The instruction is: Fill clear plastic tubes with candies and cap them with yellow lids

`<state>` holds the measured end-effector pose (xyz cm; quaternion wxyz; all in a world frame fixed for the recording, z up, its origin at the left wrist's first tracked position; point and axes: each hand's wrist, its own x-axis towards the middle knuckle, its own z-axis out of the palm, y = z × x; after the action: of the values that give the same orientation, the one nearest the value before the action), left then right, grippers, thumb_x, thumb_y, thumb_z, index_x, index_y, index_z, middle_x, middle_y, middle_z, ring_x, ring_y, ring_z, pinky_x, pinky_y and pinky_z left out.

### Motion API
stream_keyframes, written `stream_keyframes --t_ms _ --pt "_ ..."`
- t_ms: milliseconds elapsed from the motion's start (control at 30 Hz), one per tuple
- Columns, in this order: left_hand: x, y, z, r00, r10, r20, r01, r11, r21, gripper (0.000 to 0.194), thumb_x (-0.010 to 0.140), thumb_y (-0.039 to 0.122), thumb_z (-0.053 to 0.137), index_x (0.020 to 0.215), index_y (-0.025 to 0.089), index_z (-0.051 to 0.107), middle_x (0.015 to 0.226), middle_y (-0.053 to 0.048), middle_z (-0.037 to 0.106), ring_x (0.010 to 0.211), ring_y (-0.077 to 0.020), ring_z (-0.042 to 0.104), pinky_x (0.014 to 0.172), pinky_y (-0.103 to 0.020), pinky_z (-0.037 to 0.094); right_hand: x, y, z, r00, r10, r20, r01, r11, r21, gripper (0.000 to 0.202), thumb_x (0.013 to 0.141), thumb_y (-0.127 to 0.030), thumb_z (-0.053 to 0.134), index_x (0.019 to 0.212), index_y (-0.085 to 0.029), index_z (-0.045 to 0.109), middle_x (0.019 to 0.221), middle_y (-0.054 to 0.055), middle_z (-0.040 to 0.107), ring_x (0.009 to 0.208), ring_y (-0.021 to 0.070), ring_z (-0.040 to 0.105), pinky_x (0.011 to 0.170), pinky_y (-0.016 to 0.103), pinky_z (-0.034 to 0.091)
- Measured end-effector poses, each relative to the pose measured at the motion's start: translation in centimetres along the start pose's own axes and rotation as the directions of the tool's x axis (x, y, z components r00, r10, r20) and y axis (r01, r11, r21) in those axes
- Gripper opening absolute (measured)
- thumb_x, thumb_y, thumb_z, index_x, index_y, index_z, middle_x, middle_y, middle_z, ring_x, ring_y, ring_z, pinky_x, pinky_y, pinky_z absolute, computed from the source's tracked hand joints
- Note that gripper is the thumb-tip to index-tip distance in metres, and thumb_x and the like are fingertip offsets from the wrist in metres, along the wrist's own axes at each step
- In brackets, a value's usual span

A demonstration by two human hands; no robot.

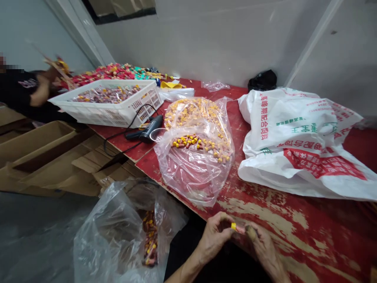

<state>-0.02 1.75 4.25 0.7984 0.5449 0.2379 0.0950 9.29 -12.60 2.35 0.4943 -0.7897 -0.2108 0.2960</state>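
Observation:
Between my two hands, near the table's front edge, is a small reddish piece (240, 228) with a yellow end. My left hand (217, 234) pinches the yellow end between thumb and fingertips. The thumb and fingers of my right hand (262, 245) close on the other end, which they partly cover. Beyond my hands a clear plastic bag (194, 177) lies on the red table (235, 192), holding many similar yellow-ended pieces (188, 141). Below the table edge, to the left, another clear bag (112, 232) holds more such pieces (150, 236).
A white crate (108, 112) of wrapped pieces stands at the back left, beside a black corded tool (149, 129). A printed white sack (282, 137) lies on the right. Cardboard boxes (44, 157) are below left. Another person's arm (41, 92) shows at far left.

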Motion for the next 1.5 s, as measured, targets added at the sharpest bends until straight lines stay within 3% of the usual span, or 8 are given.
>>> stream_keyframes --t_ms 167,400,567,733,933,1100,1300,1500 --pt "0.3 -0.4 -0.8 0.998 -0.017 -0.057 0.014 0.998 -0.057 0.015 0.068 0.017 0.070 0.082 0.016 0.067 0.075 0.002 0.060 0.070 -0.0110 0.053 0.068 -0.020 0.041 -0.3 -1.4 -1.0 0.999 -0.027 0.026 0.027 1.000 -0.002 0.036 0.079 -0.044 0.054 0.106 -0.020 0.055 0.094 0.004 0.062 0.075 0.0174 0.057 0.061 0.024 0.044" --pt "0.5 -0.3 -1.4 0.999 0.038 0.011 -0.038 0.999 -0.005 0.015 0.068 0.024 0.075 0.081 0.017 0.072 0.074 0.001 0.058 0.071 -0.0120 0.053 0.067 -0.021 0.042 0.0 -0.8 -1.6 0.997 -0.081 0.007 0.081 0.976 -0.201 0.050 0.088 -0.053 0.036 0.059 -0.017 0.054 0.054 -0.001 0.046 0.052 0.0131 0.042 0.051 0.025 0.032" --pt "0.8 -0.6 -1.2 0.999 0.036 -0.011 -0.036 0.999 0.017 0.016 0.067 0.025 0.076 0.080 0.017 0.073 0.076 -0.001 0.058 0.071 -0.0134 0.054 0.067 -0.023 0.044 -0.6 -1.0 -2.2 0.997 -0.056 0.054 0.062 0.990 -0.130 0.031 0.083 -0.041 0.052 0.104 -0.019 0.058 0.083 0.002 0.062 0.071 0.0167 0.054 0.060 0.025 0.040" --pt "0.8 -0.7 -1.2 0.998 0.060 -0.017 -0.059 0.997 0.044 0.016 0.068 0.027 0.075 0.080 0.016 0.073 0.082 -0.003 0.057 0.075 -0.0154 0.055 0.067 -0.024 0.046 -0.3 -0.6 -1.7 0.996 -0.073 0.055 0.081 0.985 -0.152 0.043 0.090 -0.049 0.038 0.065 -0.018 0.055 0.060 0.000 0.051 0.057 0.0143 0.046 0.053 0.026 0.034" --pt "0.5 -0.9 -1.3 1.000 0.018 -0.004 -0.018 0.999 -0.037 0.019 0.067 0.025 0.076 0.083 0.017 0.071 0.081 -0.001 0.058 0.072 -0.0148 0.056 0.068 -0.025 0.048 -0.6 -0.8 -1.3 1.000 -0.004 0.021 0.004 1.000 -0.026 0.036 0.083 -0.042 0.051 0.111 -0.019 0.053 0.087 0.003 0.060 0.070 0.0156 0.053 0.060 0.025 0.041" --pt "0.4 -0.9 -1.4 1.000 0.027 -0.007 -0.027 0.999 -0.021 0.018 0.069 0.027 0.074 0.084 0.017 0.071 0.081 -0.001 0.057 0.073 -0.0143 0.056 0.069 -0.025 0.048 -0.5 -0.8 -1.5 0.999 -0.047 0.021 0.049 0.993 -0.108 0.041 0.087 -0.050 0.041 0.070 -0.017 0.056 0.061 0.000 0.050 0.057 0.0138 0.045 0.054 0.025 0.034" --pt "0.5 -1.0 -1.7 1.000 0.009 0.003 -0.009 1.000 -0.015 0.021 0.071 0.029 0.074 0.087 0.017 0.071 0.081 -0.001 0.058 0.073 -0.0148 0.057 0.069 -0.026 0.049 -0.6 -1.0 -1.7 0.998 -0.028 0.060 0.029 0.999 -0.015 0.032 0.085 -0.045 0.050 0.102 -0.018 0.056 0.083 0.002 0.059 0.068 0.0148 0.052 0.060 0.024 0.040" --pt "0.4 -1.2 -1.6 0.996 0.081 0.021 -0.083 0.993 0.079 0.016 0.072 0.029 0.072 0.084 0.017 0.072 0.080 -0.002 0.059 0.075 -0.0153 0.056 0.070 -0.025 0.047 -0.3 -0.6 -1.6 0.999 -0.010 -0.044 0.007 0.997 -0.081 0.046 0.089 -0.053 0.036 0.062 -0.018 0.051 0.054 -0.002 0.044 0.050 0.0116 0.040 0.048 0.024 0.032"
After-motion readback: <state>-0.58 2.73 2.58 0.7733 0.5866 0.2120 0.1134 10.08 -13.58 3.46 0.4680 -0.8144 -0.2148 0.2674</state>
